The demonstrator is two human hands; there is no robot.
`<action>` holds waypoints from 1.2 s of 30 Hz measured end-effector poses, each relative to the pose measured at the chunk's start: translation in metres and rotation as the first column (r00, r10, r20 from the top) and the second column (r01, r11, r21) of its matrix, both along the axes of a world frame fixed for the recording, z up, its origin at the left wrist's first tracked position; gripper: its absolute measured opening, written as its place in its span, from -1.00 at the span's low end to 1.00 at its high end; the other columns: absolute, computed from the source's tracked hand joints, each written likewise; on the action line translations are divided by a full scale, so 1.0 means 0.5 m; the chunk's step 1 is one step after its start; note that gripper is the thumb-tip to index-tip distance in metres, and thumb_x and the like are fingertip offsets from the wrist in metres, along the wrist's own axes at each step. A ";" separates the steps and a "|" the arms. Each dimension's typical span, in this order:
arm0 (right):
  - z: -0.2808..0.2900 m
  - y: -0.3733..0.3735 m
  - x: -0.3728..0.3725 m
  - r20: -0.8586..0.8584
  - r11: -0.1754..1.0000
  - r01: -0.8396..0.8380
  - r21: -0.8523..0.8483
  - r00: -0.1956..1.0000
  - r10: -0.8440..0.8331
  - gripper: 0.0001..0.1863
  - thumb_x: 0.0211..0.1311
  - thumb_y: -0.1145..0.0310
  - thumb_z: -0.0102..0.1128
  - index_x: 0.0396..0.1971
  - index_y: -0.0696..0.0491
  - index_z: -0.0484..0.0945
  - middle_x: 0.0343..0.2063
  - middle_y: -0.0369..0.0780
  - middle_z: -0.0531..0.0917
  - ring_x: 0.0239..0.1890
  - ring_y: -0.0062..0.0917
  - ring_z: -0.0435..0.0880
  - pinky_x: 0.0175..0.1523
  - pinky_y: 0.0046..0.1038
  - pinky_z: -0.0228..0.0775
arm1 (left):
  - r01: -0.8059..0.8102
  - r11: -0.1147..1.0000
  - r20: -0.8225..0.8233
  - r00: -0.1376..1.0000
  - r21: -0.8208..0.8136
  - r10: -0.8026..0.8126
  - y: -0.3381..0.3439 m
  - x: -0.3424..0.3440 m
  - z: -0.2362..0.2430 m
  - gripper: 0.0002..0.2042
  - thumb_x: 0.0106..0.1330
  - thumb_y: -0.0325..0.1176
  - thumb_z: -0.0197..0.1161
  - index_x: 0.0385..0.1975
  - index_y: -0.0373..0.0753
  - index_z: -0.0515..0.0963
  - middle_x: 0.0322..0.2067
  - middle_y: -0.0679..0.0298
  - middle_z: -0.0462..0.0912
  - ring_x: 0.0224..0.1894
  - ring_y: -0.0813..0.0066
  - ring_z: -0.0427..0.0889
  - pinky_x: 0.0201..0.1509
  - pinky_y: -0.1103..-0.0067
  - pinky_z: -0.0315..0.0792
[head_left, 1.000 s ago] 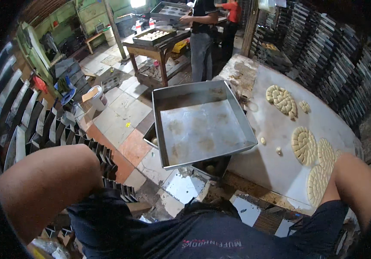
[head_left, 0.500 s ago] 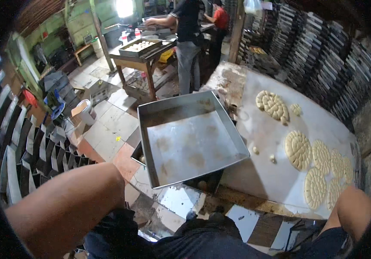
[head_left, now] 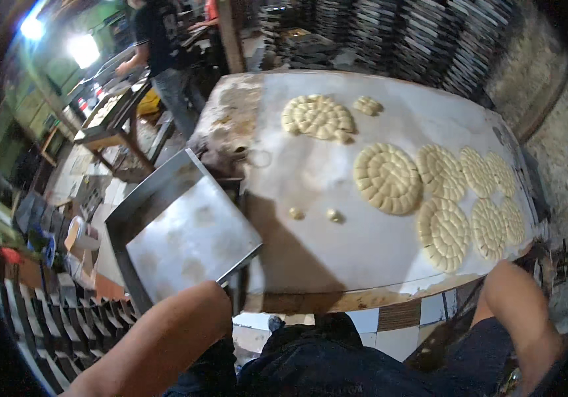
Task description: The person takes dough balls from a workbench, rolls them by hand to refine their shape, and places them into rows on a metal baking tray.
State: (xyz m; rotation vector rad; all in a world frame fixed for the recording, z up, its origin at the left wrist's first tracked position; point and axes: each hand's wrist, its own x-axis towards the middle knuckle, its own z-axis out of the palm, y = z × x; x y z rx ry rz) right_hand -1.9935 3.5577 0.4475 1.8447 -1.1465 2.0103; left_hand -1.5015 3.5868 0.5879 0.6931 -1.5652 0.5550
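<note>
Neither hand is in view. My bent left arm (head_left: 165, 337) rises at the lower left, its elbow in front of the near edge of a square metal baking pan (head_left: 188, 238). The pan is bare inside, with brownish stains on its bottom. On the right, my bent right arm (head_left: 519, 317) has its elbow by the worktable's near right edge. On the pale worktable (head_left: 317, 258) lie several flat rounds of cut dough, one of them a large round (head_left: 387, 178). A looser dough cluster (head_left: 317, 117) is farther back. Two small dough pieces (head_left: 335, 216) sit near the middle.
Tall stacks of dark pans (head_left: 390, 40) stand behind the worktable. More pans (head_left: 52, 311) are racked at the lower left. At the back left, a person in dark clothes (head_left: 165, 53) stands by a wooden table holding a tray of dough balls (head_left: 105, 109). A white bucket (head_left: 82, 235) is on the floor.
My view has turned right, so the worktable fills more of the middle and the pan appears farther left. My left elbow now overlaps the pan. Both hands stay out of view.
</note>
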 end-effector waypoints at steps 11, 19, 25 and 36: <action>-0.352 -0.124 -0.181 0.391 0.702 -0.140 0.698 0.896 -0.210 -0.84 0.33 0.36 0.22 -0.33 0.16 0.64 -0.45 -0.19 0.67 -0.37 -0.52 0.63 -0.17 -0.38 0.48 | 0.480 0.018 -0.480 0.877 0.877 -0.002 -0.789 -0.654 -0.633 -0.56 0.33 -0.17 0.38 0.12 -0.26 0.59 -0.17 0.19 0.70 -0.15 0.48 0.67 -0.08 0.52 0.57; -0.528 -0.017 -0.215 -0.163 0.550 0.115 0.827 0.986 0.040 -0.91 0.17 0.43 0.22 -0.34 0.08 0.60 -0.47 -0.17 0.54 -0.36 -0.27 0.54 -0.12 -0.19 0.35 | -0.190 -0.132 0.207 0.970 0.973 0.125 -1.122 -0.880 -0.757 -0.39 0.25 0.04 0.37 0.07 -0.40 0.57 -0.10 0.02 0.70 -0.05 0.22 0.68 0.02 0.33 0.54; -0.537 -0.018 -0.215 -0.086 0.606 0.134 0.784 0.990 -0.108 -0.88 0.06 0.44 0.25 -0.36 0.03 0.59 -0.47 -0.21 0.53 -0.39 -0.27 0.54 -0.19 -0.18 0.34 | 0.231 -0.104 -0.167 0.890 0.967 0.425 -1.227 -0.919 -0.828 -0.52 0.22 -0.18 0.36 -0.01 -0.47 0.56 -0.23 0.07 0.68 -0.18 0.23 0.67 -0.13 0.38 0.57; -0.524 -0.028 -0.194 -0.089 0.638 0.198 0.744 0.976 -0.200 -0.92 0.09 0.46 0.27 -0.45 0.10 0.54 -0.57 -0.19 0.53 -0.50 -0.27 0.54 -0.27 -0.26 0.43 | 0.972 0.150 -0.933 0.122 0.181 0.337 -0.843 -0.580 -0.894 -0.83 0.32 -0.43 0.30 -0.27 -0.44 0.55 -0.37 0.19 0.61 -0.37 0.45 0.62 -0.41 0.52 0.52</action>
